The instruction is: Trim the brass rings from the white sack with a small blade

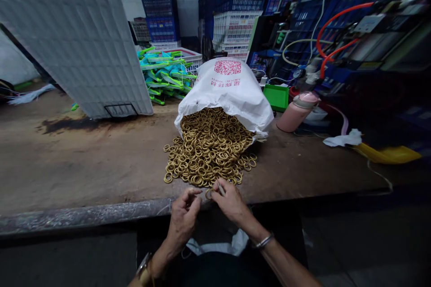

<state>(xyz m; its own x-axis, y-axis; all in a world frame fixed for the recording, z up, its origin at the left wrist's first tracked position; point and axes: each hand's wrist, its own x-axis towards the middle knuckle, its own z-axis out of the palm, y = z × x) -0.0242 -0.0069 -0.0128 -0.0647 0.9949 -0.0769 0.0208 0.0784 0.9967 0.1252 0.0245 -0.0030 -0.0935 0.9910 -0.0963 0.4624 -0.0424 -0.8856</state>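
- At the far left of the frame we see a pale ribbed panel (pixel 74 40) standing tilted on the table (pixel 134 166), with a dark stain (pixel 67 124) at its foot.
- Left of centre, higher in the frame, a tangled pile of green and blue pieces (pixel 166 74) lies well apart from our hands.
- At lower centre-left is our left hand (pixel 183 215), fingers curled and thumb close to the forefinger; we cannot tell whether anything thin sits between them.
- In the middle of the frame, a heap of brass-coloured rings (pixel 202 159) spreads over the table, its near edge just beyond our fingertips.
- Below the heap, at the table's near edge, a single ring (pixel 206 194) sits between our two hands.
- Above the heap, the white sack (pixel 232 89) lies on its side, mouth towards us, with more rings inside.
- Right of the single ring, our right hand (pixel 232 204) seems to pinch its rim; a thin pale piece (pixel 221 188) shows at those fingers too, too small to name.
- We judge the step in hand to be fingertip work on one ring; the next move calls for a steady right pinch and the left fingertips brought close.
- Farther right, we have a green tray (pixel 276 97), then a pink bottle (pixel 292 114), both clear of the work.
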